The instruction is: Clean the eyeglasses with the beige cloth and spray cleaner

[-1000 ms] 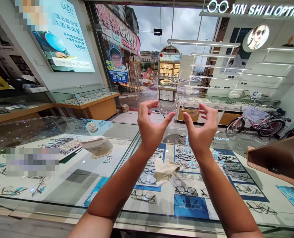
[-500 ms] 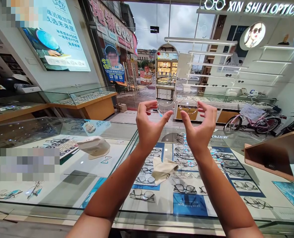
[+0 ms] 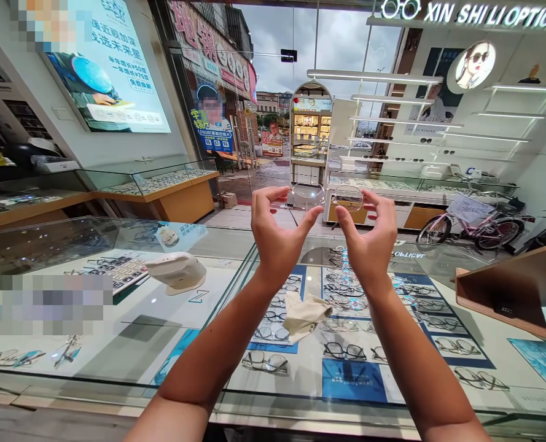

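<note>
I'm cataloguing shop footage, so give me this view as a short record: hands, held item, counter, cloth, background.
Left hand: fingers at the left side of thin-rimmed eyeglasses with clear lenses
Right hand: fingers at their right side
Held item: those eyeglasses, raised in front of the person
Counter: glass-topped display case, rows of dark and pale spectacle frames inside
Cloth: crumpled cream cloth, between the forearms
Background: tall round-topped mirror; pink bicycle at right
</note>
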Available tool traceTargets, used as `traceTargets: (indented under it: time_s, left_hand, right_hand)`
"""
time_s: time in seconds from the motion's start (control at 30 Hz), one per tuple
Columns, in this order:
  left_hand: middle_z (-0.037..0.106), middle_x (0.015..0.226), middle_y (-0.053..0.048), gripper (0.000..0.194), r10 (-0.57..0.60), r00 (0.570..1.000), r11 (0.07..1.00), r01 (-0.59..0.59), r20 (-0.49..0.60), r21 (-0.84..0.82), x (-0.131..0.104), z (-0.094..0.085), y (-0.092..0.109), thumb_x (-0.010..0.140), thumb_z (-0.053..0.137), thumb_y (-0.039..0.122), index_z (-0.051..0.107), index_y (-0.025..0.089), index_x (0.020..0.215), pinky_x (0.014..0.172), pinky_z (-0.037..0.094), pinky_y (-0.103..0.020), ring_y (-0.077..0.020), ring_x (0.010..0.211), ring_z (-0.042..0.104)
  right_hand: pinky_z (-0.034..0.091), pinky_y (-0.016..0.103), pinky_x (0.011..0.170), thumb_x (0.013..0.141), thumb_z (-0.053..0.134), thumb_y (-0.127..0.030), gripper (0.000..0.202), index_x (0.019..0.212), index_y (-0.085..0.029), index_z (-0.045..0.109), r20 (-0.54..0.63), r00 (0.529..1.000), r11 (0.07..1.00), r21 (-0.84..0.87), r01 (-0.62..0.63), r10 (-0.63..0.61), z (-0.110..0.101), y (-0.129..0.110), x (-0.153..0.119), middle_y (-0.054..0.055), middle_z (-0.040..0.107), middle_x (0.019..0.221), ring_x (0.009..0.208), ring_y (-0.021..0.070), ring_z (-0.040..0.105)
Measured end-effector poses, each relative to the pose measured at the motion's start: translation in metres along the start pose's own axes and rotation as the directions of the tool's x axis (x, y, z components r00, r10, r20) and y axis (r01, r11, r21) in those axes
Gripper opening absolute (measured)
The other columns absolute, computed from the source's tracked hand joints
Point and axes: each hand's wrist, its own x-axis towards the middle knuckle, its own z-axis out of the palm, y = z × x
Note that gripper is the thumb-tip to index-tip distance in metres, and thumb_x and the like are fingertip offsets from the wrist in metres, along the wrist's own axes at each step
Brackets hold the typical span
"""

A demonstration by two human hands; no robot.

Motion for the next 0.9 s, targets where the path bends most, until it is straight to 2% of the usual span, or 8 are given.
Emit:
traceTargets:
  time_s: [0.37,0.57,0.77,0.9]
  left_hand:
    - [0.065,0.116,-0.007,0.059,0.106,0.993,0.994,-0.105,-0.043,0.019,0.0013,-0.0029,0.0030,0.076,0.093,0.050,0.062,0.024,0.118,0.094,0.054,-0.041,-0.0235,0.106,0.065]
    - [0.066,0.117,-0.007,0.060,0.034,0.999,0.999,-0.034,-0.023,0.003,0.0015,-0.0023,0.0026,0.074,0.093,0.054,0.062,0.025,0.117,0.093,0.054,-0.042,-0.0235,0.104,0.066]
    - [0.072,0.113,-0.006,0.059,-0.134,0.986,0.988,0.141,0.100,-0.063,0.0032,0.0001,-0.0031,0.073,0.094,0.054,0.064,0.025,0.115,0.088,0.053,-0.040,-0.0228,0.102,0.070]
    - [0.073,0.113,-0.007,0.059,-0.146,0.982,0.985,0.156,0.117,-0.076,0.0043,0.0009,-0.0047,0.073,0.094,0.053,0.064,0.024,0.115,0.088,0.054,-0.040,-0.0229,0.103,0.072]
  right_hand:
    - [0.054,0.051,0.098,0.092,0.071,-0.060,0.057,0.133,-0.021,0.065,0.029,0.999,0.999,0.029,-0.029,0.028,0.0017,0.0023,-0.0006,0.012,0.070,0.125,0.113,0.0285,0.066]
    - [0.054,0.052,0.098,0.093,0.071,-0.060,0.056,0.133,-0.021,0.065,0.024,0.999,1.000,0.019,-0.025,0.024,0.0011,0.0015,-0.0008,0.013,0.069,0.125,0.111,0.0284,0.065]
    - [0.054,0.050,0.094,0.093,0.070,-0.061,0.056,0.131,-0.022,0.062,-0.038,0.999,0.999,-0.048,0.015,-0.016,-0.0003,0.0008,-0.0004,0.012,0.065,0.124,0.110,0.0277,0.064]
    - [0.054,0.050,0.094,0.092,0.072,-0.058,0.054,0.132,-0.022,0.062,-0.051,0.998,0.999,-0.022,0.030,-0.032,0.0002,0.0025,-0.0002,0.011,0.064,0.124,0.111,0.0281,0.063]
